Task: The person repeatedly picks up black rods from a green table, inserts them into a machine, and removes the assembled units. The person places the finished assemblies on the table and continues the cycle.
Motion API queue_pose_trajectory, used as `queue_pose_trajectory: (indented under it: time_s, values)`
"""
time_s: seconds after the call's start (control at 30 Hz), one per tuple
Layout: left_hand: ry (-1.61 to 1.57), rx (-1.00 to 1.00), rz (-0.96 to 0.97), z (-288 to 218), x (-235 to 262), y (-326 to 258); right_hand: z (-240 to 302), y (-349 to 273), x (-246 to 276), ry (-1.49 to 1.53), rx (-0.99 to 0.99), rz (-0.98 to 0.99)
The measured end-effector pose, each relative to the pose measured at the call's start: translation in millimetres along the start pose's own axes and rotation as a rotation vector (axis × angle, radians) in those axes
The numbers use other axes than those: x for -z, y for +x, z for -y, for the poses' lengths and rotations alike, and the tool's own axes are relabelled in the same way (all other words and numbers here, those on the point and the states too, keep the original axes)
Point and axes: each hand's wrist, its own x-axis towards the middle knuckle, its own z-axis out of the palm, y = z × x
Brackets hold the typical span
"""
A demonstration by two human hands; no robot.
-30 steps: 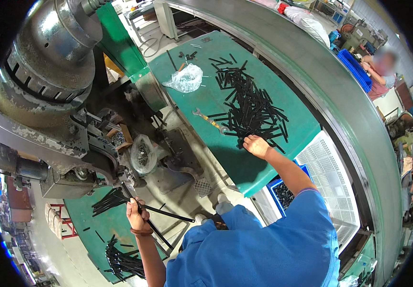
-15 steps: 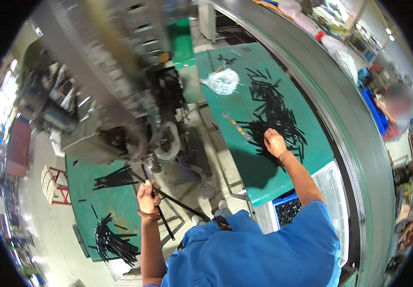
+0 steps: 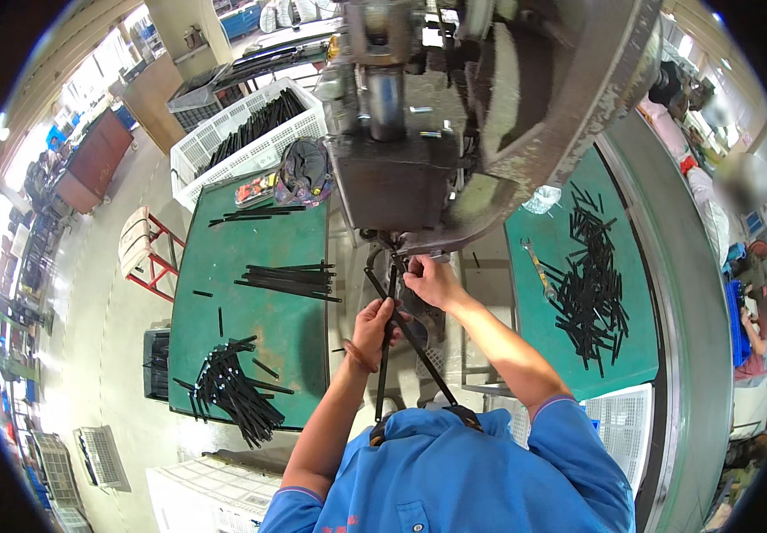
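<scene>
My left hand (image 3: 372,330) is closed round a pair of long black bars (image 3: 428,362) that cross each other, their lower ends reaching back to my blue shirt. At the upper ends of the bars, my right hand (image 3: 431,282) pinches a black bar end just below the press head. Its fingertips partly hide what they grip. The dark press head (image 3: 392,182) stands directly above and beyond both hands. To the right, a heap of short black bars (image 3: 592,289) covers part of the green table (image 3: 539,364), with a wrench (image 3: 538,266) beside it.
On the left green table (image 3: 268,240) lie a row of black bars (image 3: 290,280) and a bundle of them (image 3: 232,391). A white crate (image 3: 190,160) of bars stands behind. A conveyor (image 3: 681,355) runs along the right. A foot pedal (image 3: 432,360) sits below my hands.
My right hand has left the heap on the right table and come to the bars under the press. My left hand still holds the crossed bars. The view has swung left.
</scene>
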Motion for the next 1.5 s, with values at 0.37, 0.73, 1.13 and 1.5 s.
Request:
queue_pose_trajectory:
  time_s: [0.37,0.73,1.13,1.5]
  values:
    - [0.089,0.061,0.051,-19.7,-0.2,-3.9,-23.5,-10.8,-3.1,0.286,-0.457,0.072]
    - [0.105,0.01,0.051,-19.6,0.0,-6.0,-67.4,-137.7,-6.6,0.595,-0.542,-0.05]
    - [0.129,-0.015,0.041,-21.0,-5.8,-3.8,-45.7,-144.6,4.9,0.608,-0.522,-0.149]
    - [0.129,-0.069,-0.086,-39.2,43.8,-48.4,0.7,-28.1,15.1,0.407,-0.064,0.01]
